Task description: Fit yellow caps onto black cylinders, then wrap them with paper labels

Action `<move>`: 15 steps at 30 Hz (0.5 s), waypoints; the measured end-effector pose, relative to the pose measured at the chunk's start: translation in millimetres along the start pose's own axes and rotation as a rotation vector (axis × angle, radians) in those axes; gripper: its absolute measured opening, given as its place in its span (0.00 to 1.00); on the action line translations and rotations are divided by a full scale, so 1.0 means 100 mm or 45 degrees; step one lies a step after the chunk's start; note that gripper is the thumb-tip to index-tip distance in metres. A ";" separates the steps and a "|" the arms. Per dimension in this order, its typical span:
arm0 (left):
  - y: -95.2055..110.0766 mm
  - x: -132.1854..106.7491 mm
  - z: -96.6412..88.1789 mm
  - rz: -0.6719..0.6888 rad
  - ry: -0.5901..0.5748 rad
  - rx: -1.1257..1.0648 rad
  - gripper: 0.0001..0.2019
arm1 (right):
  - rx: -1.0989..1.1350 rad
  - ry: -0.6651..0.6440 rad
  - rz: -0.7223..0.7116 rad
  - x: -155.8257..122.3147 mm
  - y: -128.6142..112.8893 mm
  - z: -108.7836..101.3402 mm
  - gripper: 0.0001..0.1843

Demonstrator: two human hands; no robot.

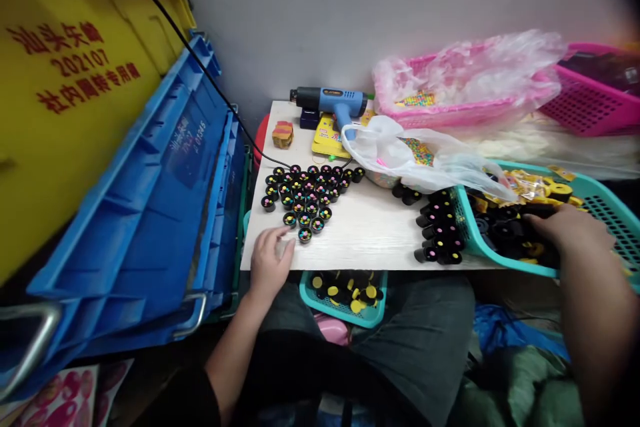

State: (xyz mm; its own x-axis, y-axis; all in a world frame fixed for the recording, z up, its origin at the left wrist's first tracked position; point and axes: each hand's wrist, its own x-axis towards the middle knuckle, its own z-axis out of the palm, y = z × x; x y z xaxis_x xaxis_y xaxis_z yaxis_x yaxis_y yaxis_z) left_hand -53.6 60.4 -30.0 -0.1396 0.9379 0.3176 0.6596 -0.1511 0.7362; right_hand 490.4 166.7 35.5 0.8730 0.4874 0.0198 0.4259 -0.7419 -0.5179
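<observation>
Two hands at a white table (370,240), viewed from above. The left hand (270,263) is held open and palm down at the near edge of the table, with its fingers (280,238) just beside the lowest of a wedge-shaped cluster of black cups (305,197) with coloured centres. The right hand (570,230) is laid over loose black pieces (505,233) in a teal basket (600,190) at the right end of the table; whether it is closed on a piece cannot be told. A double row of black cups (437,227) is set on the table beside that basket. A smaller teal basket (345,320) holding black and yellow pieces is placed below the near edge. A hot air gun (333,101) and a white plastic bag (395,153) are shown at the far side of the table, with a pink basket (450,113) beyond its far right corner. Stacked blue crates (150,213) are seen to its left.
</observation>
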 end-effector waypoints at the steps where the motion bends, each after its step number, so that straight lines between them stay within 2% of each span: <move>1: -0.07 0.09 0.03 -0.018 0.051 0.075 0.14 | -0.079 0.016 0.028 0.00 0.02 0.00 0.29; 4: -0.20 0.29 0.14 -0.061 0.025 0.176 0.21 | -0.006 0.141 -0.236 -0.05 0.11 -0.03 0.25; 6: -0.23 0.36 0.19 -0.089 -0.006 0.157 0.18 | 0.053 0.246 -0.423 -0.11 0.14 -0.06 0.23; 7: -0.24 0.36 0.20 -0.106 0.000 0.143 0.15 | 0.036 0.261 -0.450 -0.13 0.14 -0.07 0.22; 9: -0.25 0.34 0.18 -0.145 0.040 0.121 0.14 | -0.077 0.184 -0.364 -0.14 0.13 -0.09 0.21; 11: -0.26 0.28 0.12 -0.191 0.101 0.112 0.15 | -0.193 0.011 -0.263 -0.12 0.11 -0.12 0.17; 13: -0.29 0.20 0.03 -0.239 0.164 0.089 0.16 | -0.253 -0.141 -0.282 -0.06 0.14 -0.15 0.12; 15: -0.32 0.12 -0.06 -0.270 0.186 0.053 0.16 | -0.356 -0.160 -0.228 0.03 0.22 -0.18 0.11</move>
State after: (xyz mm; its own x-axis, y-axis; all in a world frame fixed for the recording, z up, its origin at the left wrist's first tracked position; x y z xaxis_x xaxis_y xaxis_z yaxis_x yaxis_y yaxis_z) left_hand -81.2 74.1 -46.3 -0.3813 0.8917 0.2438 0.6336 0.0601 0.7713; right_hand 507.0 143.1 39.7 0.7498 0.6612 -0.0255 0.6334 -0.7284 -0.2613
